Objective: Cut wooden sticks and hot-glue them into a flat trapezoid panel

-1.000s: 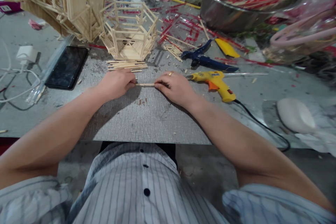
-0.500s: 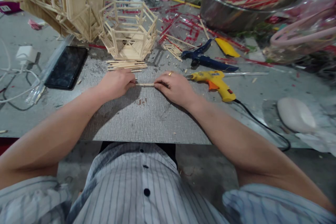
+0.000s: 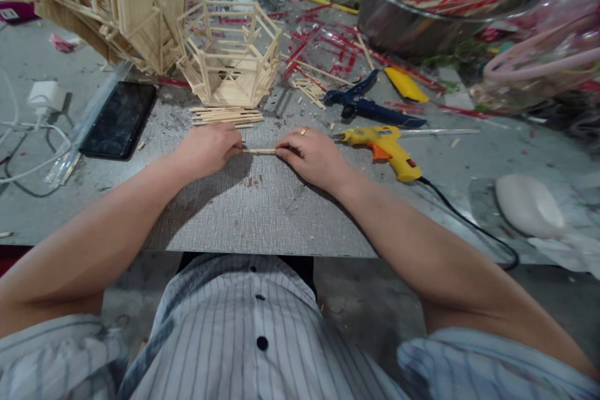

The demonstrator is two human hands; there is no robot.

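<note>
Between my two hands, low over the table (image 3: 262, 219), runs a short length of thin wooden sticks (image 3: 259, 151); whether it is one stick or two side by side I cannot tell. My left hand (image 3: 210, 147) pinches its left end, and my right hand (image 3: 307, 153), with a ring on one finger, pinches the right end. Just beyond my left hand lies a small pile of wooden sticks (image 3: 227, 115). Behind the pile stands an open six-sided frame (image 3: 232, 59) built of such sticks. A yellow glue gun (image 3: 384, 147) lies to the right of my right hand.
A larger stick structure (image 3: 126, 6) rises at back left, above a black phone (image 3: 119, 120) and a white charger (image 3: 48, 97). Dark blue cutters (image 3: 375, 106) lie behind the glue gun. A steel bowl (image 3: 412, 25) with sticks stands back right; a white mouse-shaped object (image 3: 529, 205) sits far right.
</note>
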